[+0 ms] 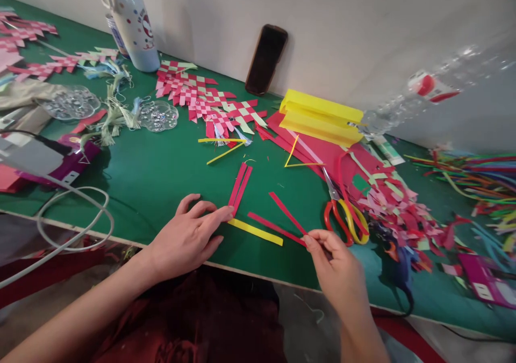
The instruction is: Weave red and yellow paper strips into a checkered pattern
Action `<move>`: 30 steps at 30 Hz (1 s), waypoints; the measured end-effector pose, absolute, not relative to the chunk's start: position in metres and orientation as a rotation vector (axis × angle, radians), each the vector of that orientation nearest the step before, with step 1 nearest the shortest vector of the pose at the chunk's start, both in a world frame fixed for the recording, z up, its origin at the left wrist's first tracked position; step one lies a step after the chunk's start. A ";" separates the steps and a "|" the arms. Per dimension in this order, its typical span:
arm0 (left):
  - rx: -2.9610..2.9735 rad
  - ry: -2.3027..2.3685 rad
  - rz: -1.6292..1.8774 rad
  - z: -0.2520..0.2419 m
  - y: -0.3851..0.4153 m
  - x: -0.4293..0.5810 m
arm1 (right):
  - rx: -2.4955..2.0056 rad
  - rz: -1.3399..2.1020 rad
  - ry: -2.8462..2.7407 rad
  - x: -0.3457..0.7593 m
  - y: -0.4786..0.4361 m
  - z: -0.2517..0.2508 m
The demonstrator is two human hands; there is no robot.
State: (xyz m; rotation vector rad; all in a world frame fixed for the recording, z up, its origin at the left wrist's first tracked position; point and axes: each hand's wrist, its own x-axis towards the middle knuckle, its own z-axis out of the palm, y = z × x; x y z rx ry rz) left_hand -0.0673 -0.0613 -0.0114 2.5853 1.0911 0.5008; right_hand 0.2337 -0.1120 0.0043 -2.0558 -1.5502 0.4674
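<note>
My left hand (189, 238) lies low over the table's front with its fingers apart. Its index fingertip rests on the lower end of a folded red paper strip (241, 187), right where a yellow paper strip (258, 232) meets it. To the right, my right hand (332, 255) pinches another red paper strip (288, 212) at its bend, and the two legs spread out leftward in a V. Beyond the hands, one folded yellow strip (226, 152) lies at the left. A second folded yellow strip (291, 151) lies further right, partly on red paper.
Scissors (346, 220) lie right of my right hand, beside paper scraps (407, 207) and a glue gun (397, 266). Behind are woven paper pieces (201, 94), yellow folded paper (322, 116), a phone (266, 59) against the wall, a tumbler (135, 27) and a plastic bottle (427, 92).
</note>
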 end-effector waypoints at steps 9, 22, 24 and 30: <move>2.593 1.086 0.511 -0.013 -0.061 -0.067 | -2.024 0.532 -1.340 0.223 -0.120 0.003; 2.545 1.097 0.494 -0.013 -0.061 -0.068 | -1.877 0.045 -1.610 0.224 -0.113 -0.007; 2.558 1.092 0.465 -0.014 -0.061 -0.068 | -1.685 -0.167 -1.833 0.222 -0.112 -0.004; 2.683 1.046 0.474 -0.010 -0.052 -0.065 | -1.387 -0.096 -2.372 0.197 -0.111 0.012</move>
